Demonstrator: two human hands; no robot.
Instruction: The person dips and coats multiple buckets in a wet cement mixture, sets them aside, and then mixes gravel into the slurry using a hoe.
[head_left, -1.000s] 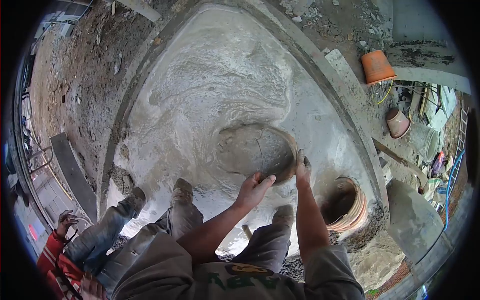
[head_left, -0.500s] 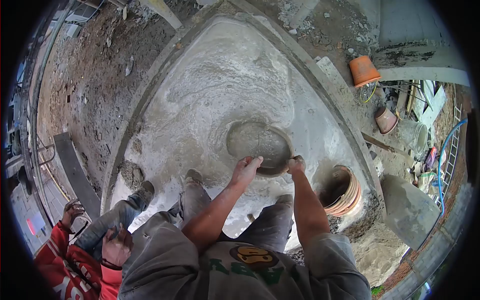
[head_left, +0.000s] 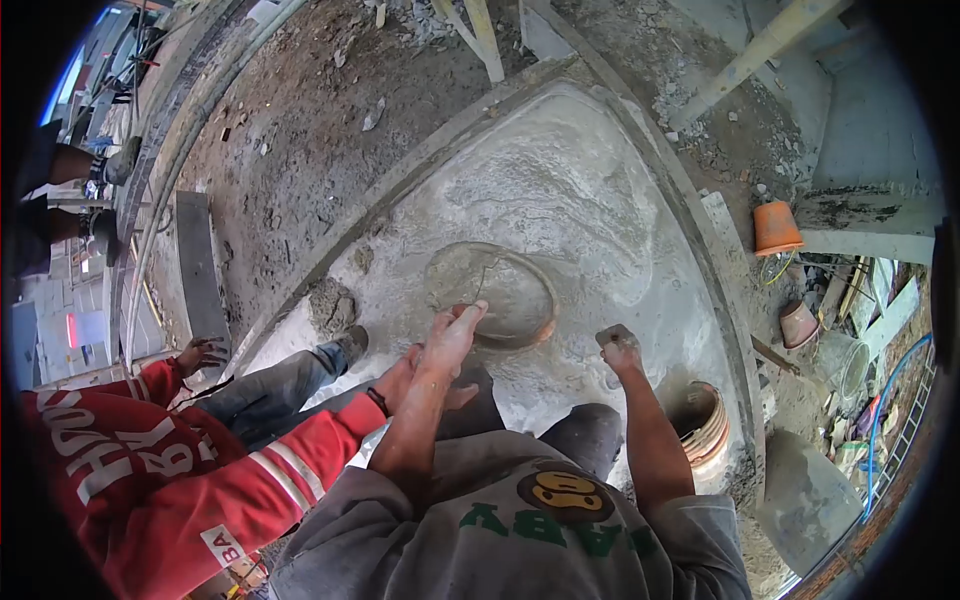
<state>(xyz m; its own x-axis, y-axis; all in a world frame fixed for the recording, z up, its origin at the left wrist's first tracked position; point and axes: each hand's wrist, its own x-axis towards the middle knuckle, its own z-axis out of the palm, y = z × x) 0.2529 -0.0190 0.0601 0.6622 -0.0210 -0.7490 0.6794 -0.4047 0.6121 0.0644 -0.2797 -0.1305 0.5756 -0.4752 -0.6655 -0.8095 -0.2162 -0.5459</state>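
Container [head_left: 551,300], round-mouthed and grey inside, sits in wet cement [head_left: 590,200] before the person. The left hand [head_left: 452,338], fingers bent, is at its near edge; whether they grip cannot be told. The right hand [head_left: 621,352] is apart from it, fingers curled, their contents unclear. A red-sleeved co-worker's hand [head_left: 398,380] overlaps the left forearm [head_left: 420,415] in view.

A co-worker's hand [head_left: 396,382] crowds the left hand [head_left: 452,332] at its wrist.
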